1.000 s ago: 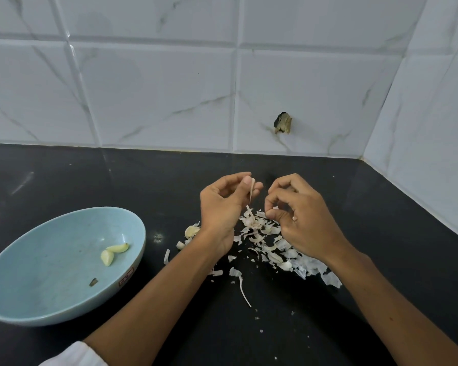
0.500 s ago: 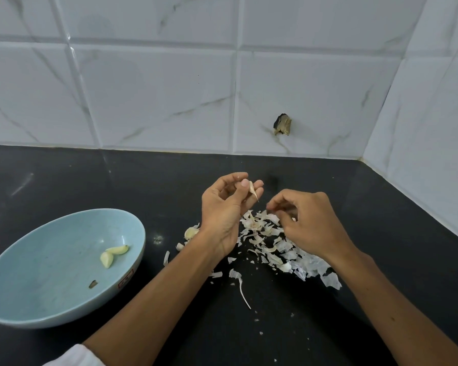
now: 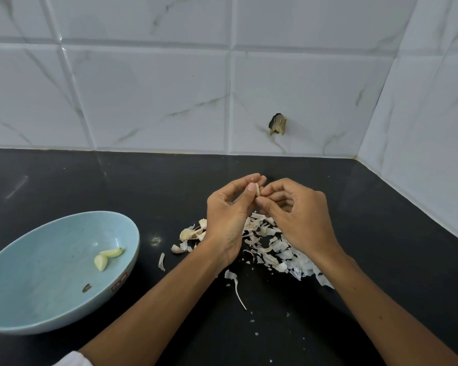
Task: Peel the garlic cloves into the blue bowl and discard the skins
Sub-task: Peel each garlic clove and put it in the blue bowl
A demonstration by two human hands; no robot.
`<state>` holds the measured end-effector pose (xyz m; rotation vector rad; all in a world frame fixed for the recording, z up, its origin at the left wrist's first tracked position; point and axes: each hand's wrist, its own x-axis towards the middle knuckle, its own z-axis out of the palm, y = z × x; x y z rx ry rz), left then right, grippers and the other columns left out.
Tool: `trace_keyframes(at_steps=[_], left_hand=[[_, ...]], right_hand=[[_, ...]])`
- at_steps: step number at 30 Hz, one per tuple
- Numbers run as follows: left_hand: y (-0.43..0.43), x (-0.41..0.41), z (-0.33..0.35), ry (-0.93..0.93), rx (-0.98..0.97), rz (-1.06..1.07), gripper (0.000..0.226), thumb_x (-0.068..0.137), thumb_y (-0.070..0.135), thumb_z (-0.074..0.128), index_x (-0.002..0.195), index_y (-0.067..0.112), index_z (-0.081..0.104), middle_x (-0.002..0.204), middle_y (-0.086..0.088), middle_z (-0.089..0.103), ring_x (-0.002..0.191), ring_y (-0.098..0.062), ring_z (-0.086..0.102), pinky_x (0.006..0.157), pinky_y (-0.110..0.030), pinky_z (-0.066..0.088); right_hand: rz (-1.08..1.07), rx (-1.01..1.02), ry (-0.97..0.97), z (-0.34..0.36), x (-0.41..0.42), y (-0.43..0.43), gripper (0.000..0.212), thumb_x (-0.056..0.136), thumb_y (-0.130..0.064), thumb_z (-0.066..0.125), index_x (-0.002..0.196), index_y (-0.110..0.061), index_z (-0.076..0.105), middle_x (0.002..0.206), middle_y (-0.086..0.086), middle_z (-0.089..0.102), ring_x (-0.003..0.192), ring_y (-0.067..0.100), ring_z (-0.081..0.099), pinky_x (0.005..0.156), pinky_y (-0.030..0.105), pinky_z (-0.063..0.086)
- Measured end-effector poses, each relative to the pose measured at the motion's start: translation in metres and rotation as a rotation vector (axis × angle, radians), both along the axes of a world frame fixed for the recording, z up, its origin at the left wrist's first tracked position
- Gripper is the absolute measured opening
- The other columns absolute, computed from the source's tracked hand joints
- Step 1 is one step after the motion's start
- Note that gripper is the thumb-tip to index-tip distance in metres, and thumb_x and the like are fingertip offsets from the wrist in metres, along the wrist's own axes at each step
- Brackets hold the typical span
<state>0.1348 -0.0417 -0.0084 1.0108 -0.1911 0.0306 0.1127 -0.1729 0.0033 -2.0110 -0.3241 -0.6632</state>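
Head view: left hand [image 3: 226, 220] is pinching a garlic clove [image 3: 257, 189] above the skin pile [image 3: 273, 244] on the black tabletop [image 3: 381, 233]; right hand [image 3: 299, 220] is pinching at the same clove. Blue bowl [image 3: 37, 299] is sitting well left, holding two peeled cloves [image 3: 106, 258].

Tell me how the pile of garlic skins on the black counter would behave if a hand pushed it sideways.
The garlic skins look thin and curled, so they are probably very light and may scatter rather than slide together. Tiny crumbs already lie apart on the counter, so some would likely stay behind.
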Motion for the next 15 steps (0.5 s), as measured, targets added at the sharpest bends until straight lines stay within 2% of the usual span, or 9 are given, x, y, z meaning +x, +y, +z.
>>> trace_keyframes(at_steps=[3, 6, 12, 15], left_hand=[[0.0023, 0.0018, -0.0015, -0.074, 0.137, 0.014, 0.02, 0.097, 0.003, 0.063, 0.116, 0.001, 0.072, 0.109, -0.01, 0.077, 0.107, -0.019, 0.073, 0.094, -0.03, 0.058], [0.0049, 0.0024, -0.0025, -0.139, 0.266, 0.012, 0.02, 0.098, 0.007, 0.064, 0.115, 0.003, 0.072, 0.105, -0.009, 0.078, 0.1, -0.021, 0.075, 0.092, -0.03, 0.059], [0.0069, 0.0009, -0.0015, -0.265, 0.382, 0.103, 0.015, 0.093, 0.007, 0.07, 0.106, 0.009, 0.076, 0.097, -0.003, 0.079, 0.091, -0.018, 0.077, 0.083, -0.03, 0.061], [0.0072, 0.0012, -0.0014, -0.303, 0.404, 0.132, 0.015, 0.09, 0.009, 0.074, 0.105, 0.013, 0.077, 0.097, -0.001, 0.079, 0.092, -0.017, 0.076, 0.082, -0.03, 0.061]], right_hand=[[-0.04, 0.007, -0.046, 0.0038, 0.0003, -0.0046, 0.004, 0.09, -0.018, 0.076, 0.094, -0.017, 0.076, 0.081, -0.013, 0.074, 0.075, 0.001, 0.071, 0.069, 0.013, 0.055], [-0.068, 0.021, -0.042, 0.0059, 0.0004, -0.0076, 0.004, 0.091, -0.017, 0.075, 0.094, -0.019, 0.075, 0.083, -0.013, 0.074, 0.078, 0.003, 0.071, 0.073, 0.015, 0.056], [-0.051, 0.121, 0.028, 0.0064, 0.001, -0.0086, 0.006, 0.088, -0.023, 0.078, 0.091, -0.023, 0.074, 0.081, -0.01, 0.074, 0.076, 0.006, 0.072, 0.074, 0.02, 0.058], [-0.046, 0.185, 0.067, 0.0064, 0.0013, -0.0095, 0.007, 0.087, -0.023, 0.079, 0.09, -0.019, 0.074, 0.08, -0.006, 0.075, 0.073, 0.006, 0.072, 0.071, 0.019, 0.057]])
